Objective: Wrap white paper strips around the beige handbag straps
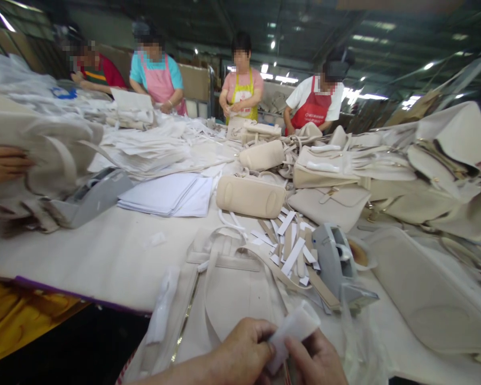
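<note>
Here, at six o'clock in the head view, the left hand (240,347) and the right hand (316,358) meet over a small white foam piece (292,329). Both hands are closed in a pinching grip on it: the left thumb and fingers press its lower end, the right fingers take it from the other side, and its upper end sticks out toward one o'clock.

Directly beneath the hands lies a cream handbag (232,289) flat on the tabletop (104,256), its strap looping up toward twelve o'clock. Just beside it, at two o'clock from the hands, stands a grey tape dispenser (336,262), with a scatter of white and tan strips (292,246) touching its left side. At three o'clock a large flat cream panel (425,299) rests on the tabletop.

Farther off at twelve o'clock sits a cream cylinder bag (250,196), and left of it a stack of white sheets (168,195). At nine o'clock another person's hand (2,166) rests on a pile of cream bags, with a second grey dispenser (92,195) near it.

Across the tabletop, at eleven to one o'clock, four people in aprons (240,91) stand at work among more cream bags.
</note>
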Demonstrator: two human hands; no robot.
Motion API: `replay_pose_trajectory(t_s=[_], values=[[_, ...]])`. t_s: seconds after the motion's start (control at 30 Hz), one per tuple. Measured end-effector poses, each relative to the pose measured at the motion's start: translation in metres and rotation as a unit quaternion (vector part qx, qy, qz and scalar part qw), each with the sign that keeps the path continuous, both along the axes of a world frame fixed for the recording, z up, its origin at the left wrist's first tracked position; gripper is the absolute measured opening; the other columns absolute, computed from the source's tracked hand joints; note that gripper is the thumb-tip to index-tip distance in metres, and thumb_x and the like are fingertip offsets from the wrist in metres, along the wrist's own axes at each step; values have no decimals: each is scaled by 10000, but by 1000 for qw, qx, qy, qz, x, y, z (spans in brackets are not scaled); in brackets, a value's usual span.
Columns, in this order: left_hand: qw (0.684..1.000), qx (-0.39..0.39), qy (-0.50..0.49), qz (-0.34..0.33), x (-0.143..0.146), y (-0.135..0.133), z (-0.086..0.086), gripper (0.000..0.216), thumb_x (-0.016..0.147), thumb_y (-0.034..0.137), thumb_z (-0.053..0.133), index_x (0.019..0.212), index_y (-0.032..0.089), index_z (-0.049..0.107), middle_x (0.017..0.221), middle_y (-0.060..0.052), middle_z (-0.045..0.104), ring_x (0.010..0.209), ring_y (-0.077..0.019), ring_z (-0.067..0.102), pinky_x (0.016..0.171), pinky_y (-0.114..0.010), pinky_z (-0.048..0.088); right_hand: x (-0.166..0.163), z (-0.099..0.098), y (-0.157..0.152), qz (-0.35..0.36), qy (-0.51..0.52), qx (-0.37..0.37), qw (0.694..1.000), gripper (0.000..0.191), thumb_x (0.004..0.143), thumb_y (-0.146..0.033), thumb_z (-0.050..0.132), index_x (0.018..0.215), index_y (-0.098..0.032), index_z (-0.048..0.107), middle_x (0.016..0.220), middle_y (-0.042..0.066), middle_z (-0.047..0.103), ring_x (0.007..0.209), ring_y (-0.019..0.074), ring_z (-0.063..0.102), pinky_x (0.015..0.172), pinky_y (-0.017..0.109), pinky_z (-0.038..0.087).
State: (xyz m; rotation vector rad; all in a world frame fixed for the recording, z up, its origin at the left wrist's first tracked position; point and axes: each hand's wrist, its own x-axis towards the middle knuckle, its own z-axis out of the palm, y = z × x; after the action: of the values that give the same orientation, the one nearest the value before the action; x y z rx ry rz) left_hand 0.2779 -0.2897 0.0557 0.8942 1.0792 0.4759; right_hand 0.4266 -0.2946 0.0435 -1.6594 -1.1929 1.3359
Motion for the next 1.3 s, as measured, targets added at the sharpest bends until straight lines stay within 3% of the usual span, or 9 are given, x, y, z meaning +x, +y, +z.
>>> replay_pose_trajectory(t_s=[0.13, 0.27, 0.37, 0.5, 0.6, 0.67, 0.83, 1.03, 1.3], values=[[996, 79, 29, -30, -3, -3, -6, 268, 704, 183, 406, 861, 145, 620, 697, -3, 573, 540, -107, 528, 472, -182, 411, 1, 0, 9, -26, -75, 16, 997, 356, 631, -529, 599, 625, -177, 552, 509, -16, 556, 524, 139, 500, 498, 242, 396], [993, 111, 8, -39, -6, -4, -11, 275, 719, 203, 411, 878, 144, 628, 749, -14, 602, 638, -133, 556, 529, -194, 431, -5, -19, 12, -21, 38, -72, 996, 347, 673, -525, 548, 612, -194, 464, 404, -79, 399, 368, 83, 386, 383, 213, 297], [997, 75, 9, -20, -6, -1, -13, 288, 707, 217, 417, 880, 131, 630, 753, -27, 612, 640, -142, 560, 533, -211, 437, 4, -18, 11, 39, 70, -115, 990, 406, 672, -587, 530, 659, -185, 477, 421, -71, 435, 341, 80, 392, 361, 203, 274], [999, 19, 28, 9, -4, 2, -14, 278, 667, 215, 431, 849, 118, 619, 670, -24, 603, 548, -124, 537, 507, -219, 433, 55, 20, 25, -7, -97, 7, 995, 509, 686, -639, 502, 875, -172, 576, 517, -32, 526, 454, 125, 488, 451, 237, 375], [999, -1, 36, 22, -2, 2, -14, 267, 650, 199, 433, 833, 120, 610, 627, -17, 597, 496, -114, 521, 484, -218, 425, 107, 49, 56, -126, -305, 111, 938, 486, 686, -615, 495, 900, -198, 621, 795, 50, 638, 748, 197, 564, 714, 301, 437], [999, -1, 37, 33, -1, 2, -13, 256, 649, 193, 436, 827, 130, 609, 625, -9, 598, 483, -111, 518, 473, -212, 418, 133, 54, 81, -115, -381, 127, 909, 448, 698, -584, 472, 812, -191, 656, 916, 92, 648, 891, 250, 548, 815, 346, 401], [998, 16, 11, 53, -3, 0, -16, 210, 643, 177, 463, 779, 145, 619, 609, 13, 588, 540, -111, 543, 502, -185, 412, 147, 35, 119, -56, -325, 68, 942, 416, 673, -543, 504, 688, -171, 688, 793, 85, 676, 851, 269, 563, 767, 359, 403], [998, 25, 12, 59, -5, -1, -20, 198, 639, 188, 486, 774, 139, 621, 638, 9, 593, 596, -130, 553, 532, -195, 409, 140, 16, 118, -139, -147, 65, 977, 382, 614, -472, 587, 732, -120, 678, 757, 64, 673, 785, 211, 562, 683, 305, 416], [998, 34, -4, 48, -6, 2, -24, 167, 648, 203, 512, 754, 138, 624, 622, 12, 578, 588, -119, 531, 534, -189, 412, 150, 52, 87, -173, -175, 94, 965, 356, 616, -493, 570, 742, -180, 681, 957, 83, 678, 995, 251, 545, 820, 340, 404]])
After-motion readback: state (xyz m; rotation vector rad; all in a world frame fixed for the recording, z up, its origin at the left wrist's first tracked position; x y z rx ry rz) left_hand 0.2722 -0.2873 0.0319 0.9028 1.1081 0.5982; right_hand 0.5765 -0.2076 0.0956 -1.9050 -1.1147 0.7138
